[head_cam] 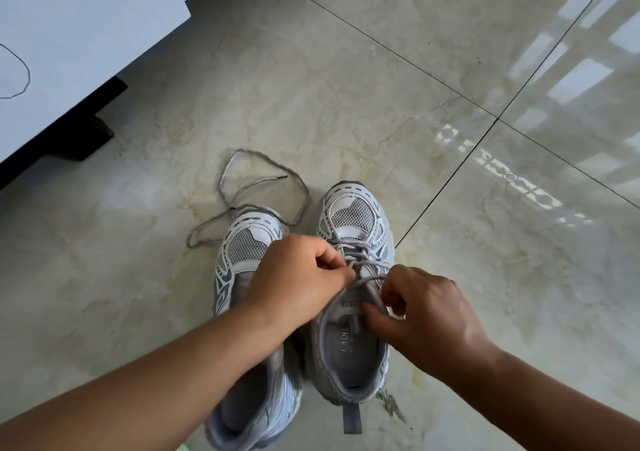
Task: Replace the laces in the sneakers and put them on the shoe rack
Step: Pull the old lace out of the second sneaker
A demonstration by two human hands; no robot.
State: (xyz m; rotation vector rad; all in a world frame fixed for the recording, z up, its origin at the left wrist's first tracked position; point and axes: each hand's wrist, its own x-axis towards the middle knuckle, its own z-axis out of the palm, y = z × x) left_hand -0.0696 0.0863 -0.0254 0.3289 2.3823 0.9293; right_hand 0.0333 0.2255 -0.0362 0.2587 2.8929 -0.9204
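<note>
Two grey and white sneakers stand side by side on the tiled floor, toes pointing away from me. The right sneaker (353, 222) has a grey lace (360, 258) threaded through its eyelets. My left hand (294, 274) pinches one strand of that lace over the tongue. My right hand (426, 315) pinches the other strand near the top eyelets. The left sneaker (242, 242) has no lace in it and is partly covered by my left forearm. A loose grey lace (263, 187) lies in loops on the floor beyond its toe.
A pale low cabinet or platform (69, 52) with a dark base fills the upper left, with a thin dark cord lying on it. Glossy marble floor tiles (450, 121) stretch out ahead and to the right, showing window reflections.
</note>
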